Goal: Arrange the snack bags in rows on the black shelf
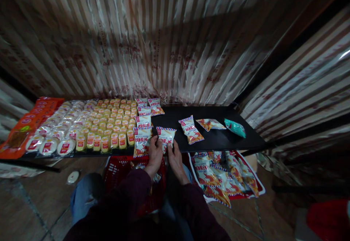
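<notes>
Between my two hands is a white-and-orange snack bag (166, 134) with a striped top edge, at the front of the black shelf (213, 142). My left hand (155, 155) grips its left side, fingers bent. My right hand (175, 159) pinches the lower right side, thumb in front. Left of it, a matching snack bag (141, 140) lies by my left wrist, with more of the same kind in a column behind. Further right on the shelf lie a loose snack bag (190, 129), another bag on its side (210, 124) and a teal packet (235, 128).
Rows of small yellow packaged cakes (105, 143) and round white packs (65, 147) fill the left, beside orange packets (30, 124). Below stand a red basket (117, 171) and a white-rimmed basket (261, 186) of snack bags. Striped sheeting (164, 51) hangs behind.
</notes>
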`<state>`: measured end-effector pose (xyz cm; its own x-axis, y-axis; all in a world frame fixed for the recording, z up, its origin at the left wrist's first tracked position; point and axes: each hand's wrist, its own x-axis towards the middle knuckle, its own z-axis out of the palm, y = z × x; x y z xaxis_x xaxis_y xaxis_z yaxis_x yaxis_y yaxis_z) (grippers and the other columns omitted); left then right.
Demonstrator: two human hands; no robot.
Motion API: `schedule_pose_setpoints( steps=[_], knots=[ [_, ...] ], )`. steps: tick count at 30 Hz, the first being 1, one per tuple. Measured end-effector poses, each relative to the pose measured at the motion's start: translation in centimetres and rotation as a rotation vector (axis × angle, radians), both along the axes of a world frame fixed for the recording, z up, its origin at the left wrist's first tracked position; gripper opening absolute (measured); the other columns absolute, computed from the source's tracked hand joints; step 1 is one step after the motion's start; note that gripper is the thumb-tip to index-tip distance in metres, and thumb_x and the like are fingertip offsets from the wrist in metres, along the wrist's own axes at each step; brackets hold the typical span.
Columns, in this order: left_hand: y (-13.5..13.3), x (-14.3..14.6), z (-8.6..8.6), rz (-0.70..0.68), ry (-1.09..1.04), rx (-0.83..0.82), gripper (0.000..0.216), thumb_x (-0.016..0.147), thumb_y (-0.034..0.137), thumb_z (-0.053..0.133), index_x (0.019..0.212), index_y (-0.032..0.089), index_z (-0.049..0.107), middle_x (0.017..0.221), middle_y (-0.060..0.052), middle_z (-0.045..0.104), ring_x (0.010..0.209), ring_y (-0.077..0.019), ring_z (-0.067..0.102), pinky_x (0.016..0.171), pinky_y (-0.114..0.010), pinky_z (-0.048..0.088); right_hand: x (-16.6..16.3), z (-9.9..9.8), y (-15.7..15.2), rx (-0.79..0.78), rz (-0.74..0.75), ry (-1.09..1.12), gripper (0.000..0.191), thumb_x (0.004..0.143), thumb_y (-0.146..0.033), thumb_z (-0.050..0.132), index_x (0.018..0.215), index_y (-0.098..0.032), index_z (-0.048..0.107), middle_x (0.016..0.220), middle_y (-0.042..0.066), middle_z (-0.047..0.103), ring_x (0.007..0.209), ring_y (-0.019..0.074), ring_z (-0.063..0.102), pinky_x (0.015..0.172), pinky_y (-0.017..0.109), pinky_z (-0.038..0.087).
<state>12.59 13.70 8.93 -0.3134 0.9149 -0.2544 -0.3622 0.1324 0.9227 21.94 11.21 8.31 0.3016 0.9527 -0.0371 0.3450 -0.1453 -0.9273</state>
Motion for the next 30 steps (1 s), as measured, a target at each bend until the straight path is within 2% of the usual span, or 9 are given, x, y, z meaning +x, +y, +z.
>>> schedule_pose_setpoints(
  steps=[3,7,9,14,20,24,30],
  knots=[
    [0.9,0.2,-0.2,-0.007,0.102,-0.011,0.021,0.078,0.017,0.063,0.099,0.022,0.064,0.104,-0.006,0.066,0.105,-0.0204,0.059,0.1,-0.03,0.039,0.1,-0.4,1.2,0.023,-0.018,-0.017,0.067,0.089,-0.059,0.037,0.138,-0.014,0.046,0.132,0.016,0.058,0.12,0.0275,0.056,0.103,0.042,0.042],
    [1.5,0.4,0.4,-0.121,0.442,-0.047,0.028,0.085,0.018,0.049,0.112,0.02,0.058,0.114,-0.008,0.065,0.107,-0.0188,0.06,0.098,-0.031,0.043,0.1,-0.6,2.4,0.053,-0.041,-0.018,0.068,0.089,-0.059,0.038,0.137,-0.011,0.048,0.134,0.017,0.057,0.122,0.0276,0.054,0.105,0.042,0.039],
    [1.6,0.4,0.7,-0.167,0.542,-0.058,0.033,0.086,0.019,0.046,0.119,0.019,0.056,0.118,-0.009,0.064,0.11,-0.019,0.06,0.099,-0.032,0.044,0.1,-0.5,2.9,0.061,-0.05,-0.028,0.069,0.089,-0.059,0.038,0.137,-0.011,0.048,0.136,0.017,0.055,0.125,0.0276,0.052,0.107,0.042,0.037],
    [1.8,0.6,1.2,-0.235,0.58,-0.076,0.045,0.086,0.024,0.047,0.131,0.019,0.05,0.128,-0.011,0.061,0.12,-0.0213,0.056,0.104,-0.035,0.042,0.8,-0.6,4.2,0.045,-0.047,-0.042,0.073,0.086,-0.062,0.039,0.137,-0.011,0.047,0.137,0.018,0.054,0.125,0.0295,0.051,0.106,0.044,0.038],
    [2.6,1.5,1.2,-0.277,0.658,-0.045,0.056,0.086,0.021,0.044,0.141,0.011,0.038,0.146,-0.015,0.045,0.135,-0.0211,0.042,0.113,-0.034,0.033,1.6,-0.8,6.0,0.055,-0.035,-0.043,0.072,0.086,-0.062,0.039,0.138,-0.012,0.047,0.136,0.017,0.055,0.123,0.0304,0.053,0.105,0.045,0.04],
    [3.3,2.2,0.8,-0.244,0.755,0.027,0.059,0.082,0.014,0.043,0.141,0.01,0.039,0.152,-0.015,0.036,0.143,-0.0219,0.03,0.118,-0.035,0.025,1.8,-1.4,7.6,0.075,-0.026,-0.066,0.07,0.085,-0.06,0.041,0.136,-0.013,0.049,0.133,0.017,0.058,0.118,0.03,0.057,0.101,0.044,0.043],
    [4.7,2.4,1.0,-0.281,0.839,0.026,0.057,0.082,0.013,0.041,0.139,0.008,0.044,0.154,-0.016,0.032,0.145,-0.023,0.022,0.12,-0.038,0.02,2.0,-1.6,10.1,0.107,-0.037,-0.097,0.067,0.087,-0.058,0.039,0.135,-0.012,0.049,0.132,0.017,0.059,0.118,0.0288,0.057,0.101,0.043,0.043]
  ],
)
